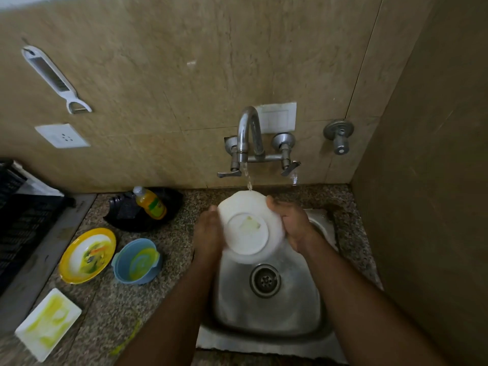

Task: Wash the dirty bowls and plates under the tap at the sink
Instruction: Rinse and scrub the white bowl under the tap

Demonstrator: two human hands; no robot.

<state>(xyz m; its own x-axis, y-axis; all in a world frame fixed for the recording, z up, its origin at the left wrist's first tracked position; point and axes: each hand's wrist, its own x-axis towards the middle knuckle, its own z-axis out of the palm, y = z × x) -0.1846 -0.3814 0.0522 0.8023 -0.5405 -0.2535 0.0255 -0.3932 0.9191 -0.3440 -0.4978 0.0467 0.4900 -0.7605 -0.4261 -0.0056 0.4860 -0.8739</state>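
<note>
A white bowl point(248, 225) is tilted over the steel sink point(266, 313), its underside facing me with a pale yellow smear on the base. My left hand point(208, 231) grips its left edge and my right hand point(290, 223) grips its right edge. Water runs from the tap point(247, 133) onto the bowl's far rim. On the counter to the left wait a yellow-rimmed plate point(87, 254) with food scraps, a blue bowl point(137, 261) with yellow residue, and a white rectangular plate point(48, 323) smeared yellow.
A bottle of yellow dish soap point(150, 203) lies in a black pan point(144, 211) behind the dirty dishes. A black crate point(21, 220) sits at the far left. A wall closes in on the right of the sink. A peeler point(56, 79) hangs on the tiled wall.
</note>
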